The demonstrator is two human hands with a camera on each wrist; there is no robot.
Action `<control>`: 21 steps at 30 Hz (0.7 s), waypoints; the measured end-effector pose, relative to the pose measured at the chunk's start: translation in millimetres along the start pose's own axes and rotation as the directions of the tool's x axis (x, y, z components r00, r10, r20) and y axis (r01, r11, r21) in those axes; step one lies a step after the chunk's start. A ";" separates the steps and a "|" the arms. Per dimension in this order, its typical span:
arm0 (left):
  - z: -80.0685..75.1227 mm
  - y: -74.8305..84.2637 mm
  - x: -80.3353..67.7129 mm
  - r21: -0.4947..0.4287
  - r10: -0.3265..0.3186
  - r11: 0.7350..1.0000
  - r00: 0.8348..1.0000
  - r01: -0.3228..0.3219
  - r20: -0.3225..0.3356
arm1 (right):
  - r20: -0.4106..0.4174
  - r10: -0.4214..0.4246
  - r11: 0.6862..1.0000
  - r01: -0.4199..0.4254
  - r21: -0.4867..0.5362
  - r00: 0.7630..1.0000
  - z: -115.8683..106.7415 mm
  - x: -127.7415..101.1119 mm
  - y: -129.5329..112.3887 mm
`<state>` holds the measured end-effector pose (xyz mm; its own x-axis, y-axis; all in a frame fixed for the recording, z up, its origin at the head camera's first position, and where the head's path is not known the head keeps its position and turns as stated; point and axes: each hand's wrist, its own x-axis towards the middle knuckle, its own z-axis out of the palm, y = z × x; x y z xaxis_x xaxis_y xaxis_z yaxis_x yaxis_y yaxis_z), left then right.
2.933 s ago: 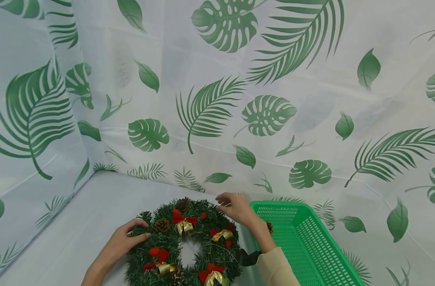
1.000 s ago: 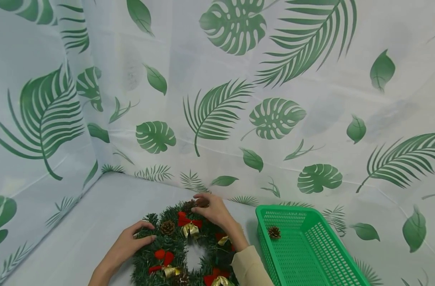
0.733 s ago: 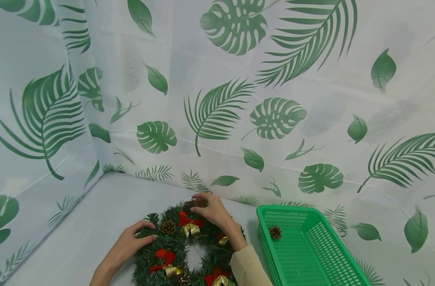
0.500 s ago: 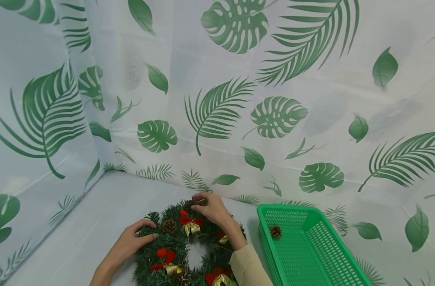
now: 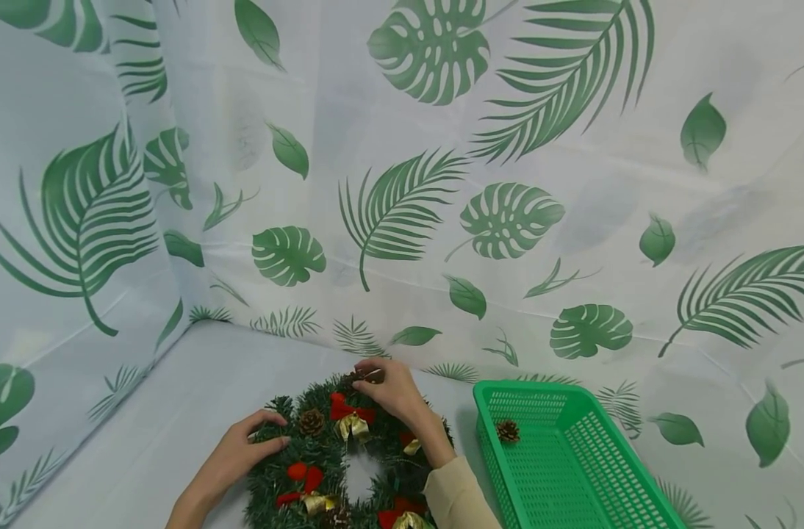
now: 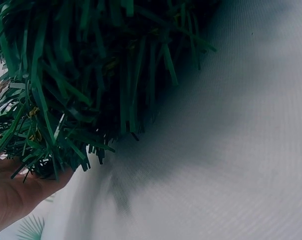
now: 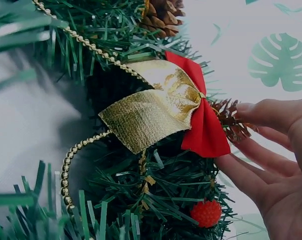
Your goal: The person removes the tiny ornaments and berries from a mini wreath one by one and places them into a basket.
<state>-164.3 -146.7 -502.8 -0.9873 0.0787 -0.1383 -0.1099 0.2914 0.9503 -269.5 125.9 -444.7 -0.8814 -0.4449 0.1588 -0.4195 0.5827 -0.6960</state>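
Note:
A green tinsel wreath [image 5: 266, 481] lies on the white surface, trimmed with red-and-gold bows [image 5: 352, 426], red berries and pinecones. At its far rim my right hand [image 5: 392, 386] pinches a brown pinecone [image 7: 234, 120], the thumb on its near side in the right wrist view; the cone sits right behind a red-and-gold bow [image 7: 205, 125]. My left hand [image 5: 239, 452] grips the wreath's left edge, thumb and fingers around a tinsel tuft [image 6: 36, 135]. Tinsel hides part of its fingers in the left wrist view. Another pinecone [image 5: 311, 422] is on the wreath's upper left.
To the right of the wreath stands a green plastic basket [image 5: 574, 455] with perforated walls; one pinecone [image 5: 507, 430] lies in its back left part. A white leaf-print sheet [image 5: 402, 294] hangs behind and to the left.
Since the oldest frame, my right hand has moved left from the wreath's upper right edge to the pinecone at its far rim. My left hand stays at the left edge.

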 end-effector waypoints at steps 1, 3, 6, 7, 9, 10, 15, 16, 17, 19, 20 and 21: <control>0.1 -0.1 -0.2 0.001 0.000 1.000 1.000 0.000 -0.001 | -0.002 -0.004 1.000 0.004 0.000 1.000 0.1 -0.1 0.1; 0.4 -0.4 -0.7 0.003 -0.002 1.000 1.000 0.002 -0.003 | -0.005 -0.014 1.000 0.014 0.002 1.000 0.3 -0.3 0.5; 1.0 -0.9 -0.8 0.007 0.001 1.000 1.000 -0.001 -0.004 | -0.009 -0.031 1.000 0.031 0.004 0.999 0.2 -0.4 1.1; 1.2 -1.0 -0.7 0.008 0.003 1.000 1.000 -0.003 -0.003 | -0.011 -0.036 0.999 0.036 0.001 0.999 0.2 -0.4 1.3; 1.5 -1.1 -0.2 0.008 0.006 1.000 1.000 -0.006 -0.002 | -0.014 -0.046 0.999 0.046 -0.003 0.999 -0.1 -0.3 1.6; 1.5 -1.1 0.0 0.008 0.006 1.000 1.000 -0.006 -0.002 | -0.016 -0.051 0.999 0.050 -0.008 0.999 -0.3 -0.1 1.8; 1.3 -0.4 0.4 0.011 0.003 1.000 1.000 -0.003 -0.005 | -0.023 -0.065 0.998 0.065 -0.012 0.998 -2.4 0.2 0.7; 1.2 -0.3 0.4 0.014 0.004 1.000 1.000 -0.003 -0.007 | -0.023 -0.067 0.998 0.067 -0.008 0.997 -3.1 0.1 0.4; 1.1 -0.2 0.4 0.015 0.004 1.000 1.000 -0.004 -0.009 | -0.023 -0.067 0.998 0.067 0.000 0.997 -3.9 -0.2 0.2; 1.0 -0.2 0.4 0.018 0.007 1.000 1.000 -0.006 -0.009 | -0.020 -0.055 0.998 0.055 0.016 0.998 -5.6 -1.1 -0.3; 0.9 -0.2 0.4 0.019 0.007 1.000 1.000 -0.007 -0.010 | -0.019 -0.050 0.998 0.050 0.023 0.999 -6.3 -1.6 -0.2; 0.9 -0.2 0.5 0.019 0.007 1.000 1.000 -0.007 -0.009 | -0.018 -0.047 0.999 0.047 0.026 0.999 -7.2 -2.1 -0.3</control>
<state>-164.7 -145.8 -503.3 -0.9890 0.0721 -0.1294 -0.1011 0.3090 0.9457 -269.1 131.5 -439.7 -0.8644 -0.4596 0.2037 -0.4551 0.5432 -0.7056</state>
